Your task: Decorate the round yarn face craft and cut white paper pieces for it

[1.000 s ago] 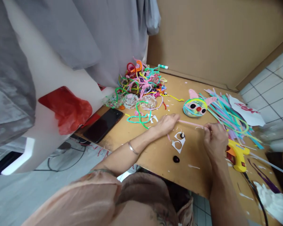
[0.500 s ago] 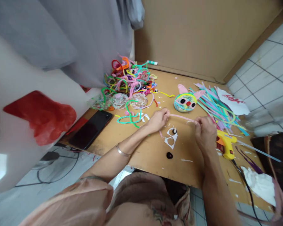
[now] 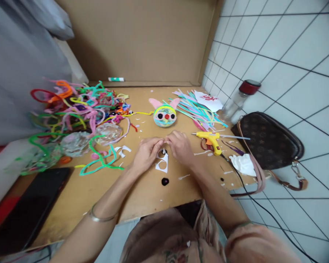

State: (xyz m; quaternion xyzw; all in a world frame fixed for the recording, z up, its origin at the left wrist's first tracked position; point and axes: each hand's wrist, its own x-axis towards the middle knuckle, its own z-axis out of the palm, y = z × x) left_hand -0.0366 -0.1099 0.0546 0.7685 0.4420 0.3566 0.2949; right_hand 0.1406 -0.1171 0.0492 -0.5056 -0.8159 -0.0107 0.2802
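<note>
My left hand [image 3: 148,151] and my right hand [image 3: 178,147] meet at the fingertips over the table, both closed in a pinch. The pink pipe cleaner stretched between them a moment ago is now mostly hidden by my fingers. Just below lies a white paper scrap [image 3: 162,164] with round holes cut in it, a small black piece at its top. Nearer to me is a black round piece [image 3: 165,181]. Beyond my hands sits a round animal head [image 3: 165,117] with pink ears, black eyes and a red nose.
Tangled pipe cleaners [image 3: 79,106] and a black phone [image 3: 30,208] lie at left. To the right are a yellow glue gun [image 3: 210,138] with its cord, straight pipe cleaners [image 3: 199,109], crumpled tissue [image 3: 243,164], a bottle [image 3: 235,102] and a brown bag [image 3: 271,142]. A glue stick [image 3: 116,79] lies at the back.
My hands have come together from apart, and the pink pipe cleaner between them is no longer stretched out. The view has turned to the right, showing the bag and bottle more fully.
</note>
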